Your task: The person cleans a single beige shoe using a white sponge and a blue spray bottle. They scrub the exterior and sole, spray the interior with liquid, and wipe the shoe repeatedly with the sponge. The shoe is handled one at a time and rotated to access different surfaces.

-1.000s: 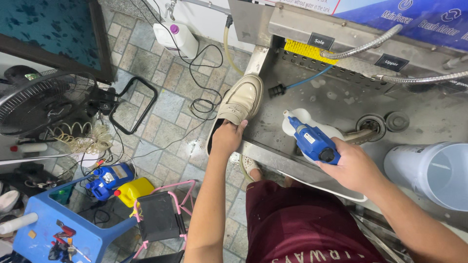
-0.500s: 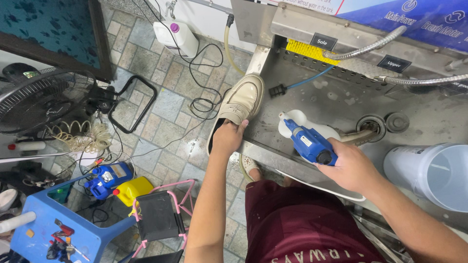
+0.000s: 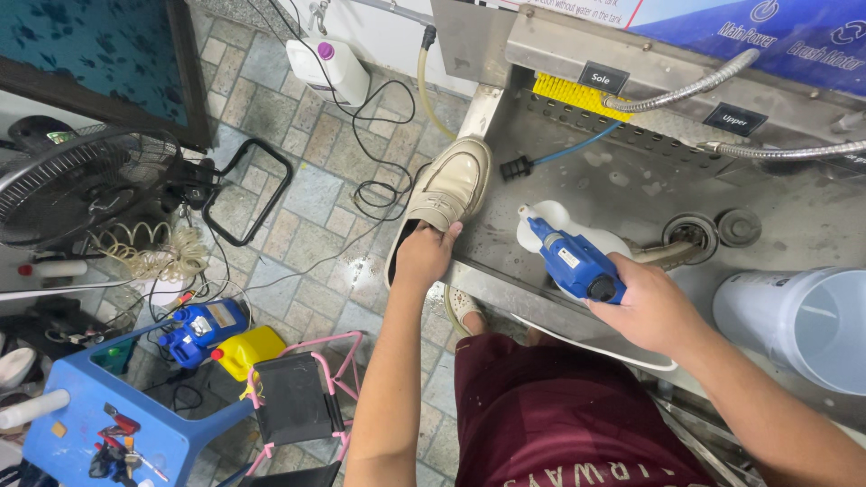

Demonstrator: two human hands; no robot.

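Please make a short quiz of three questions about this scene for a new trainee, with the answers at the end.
1. True or false: the left hand holds the cream shoe by its heel end.
2. What does the right hand grip? A) a yellow brush B) a blue spray tool C) a grey hose
3. Fill in: the shoe rests on the edge of the metal ____.

Key: 1 true. 2 B, the blue spray tool. 3 basin.
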